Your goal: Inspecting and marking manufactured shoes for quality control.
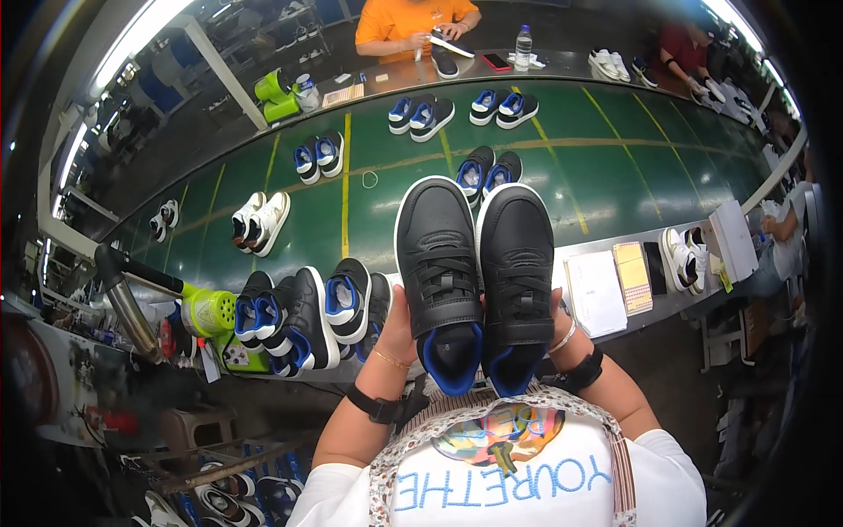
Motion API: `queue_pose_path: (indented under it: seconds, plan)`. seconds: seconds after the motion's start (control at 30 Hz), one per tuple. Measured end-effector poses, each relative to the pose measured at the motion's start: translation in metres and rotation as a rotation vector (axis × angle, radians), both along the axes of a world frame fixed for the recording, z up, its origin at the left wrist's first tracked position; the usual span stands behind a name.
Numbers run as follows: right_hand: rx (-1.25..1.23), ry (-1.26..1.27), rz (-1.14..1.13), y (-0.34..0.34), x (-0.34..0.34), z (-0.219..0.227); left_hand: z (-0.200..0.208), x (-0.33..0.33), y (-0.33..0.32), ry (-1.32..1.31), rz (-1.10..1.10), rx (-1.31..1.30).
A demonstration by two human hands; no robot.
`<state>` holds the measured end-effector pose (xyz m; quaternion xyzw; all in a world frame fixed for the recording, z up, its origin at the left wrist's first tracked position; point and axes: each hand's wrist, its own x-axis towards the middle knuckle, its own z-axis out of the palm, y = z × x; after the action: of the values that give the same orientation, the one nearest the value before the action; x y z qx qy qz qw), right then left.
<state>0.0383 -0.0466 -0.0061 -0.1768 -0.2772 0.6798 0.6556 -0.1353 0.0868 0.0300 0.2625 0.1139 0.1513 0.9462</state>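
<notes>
A pair of black sneakers is held up side by side before my chest, toes pointing away, with white soles and blue linings. My left hand grips the left black sneaker by its outer side near the heel. On the other side, my right hand grips the right black sneaker in the same way. Most of my fingers are hidden behind the shoes. Just beyond the raised toes, another dark pair with blue linings sits on the green conveyor belt, partly covered.
Several dark sneakers crowd the near ledge at left, beside a green machine. Papers and white shoes lie at right. More pairs stand on the belt. Across it, a person in orange handles a shoe.
</notes>
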Motion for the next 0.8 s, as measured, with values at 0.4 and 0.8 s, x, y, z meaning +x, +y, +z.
queue_pose_path:
  seconds: [0.4,0.8]
  plan:
    - [-0.041,0.015,0.035,-0.004,0.002,-0.014,-0.004,-0.012,0.001,-0.013,-0.024,0.291]
    - [-0.089,-0.064,-0.038,0.011,-0.021,-0.016,-0.026,-0.038,0.012,0.063,0.017,0.193]
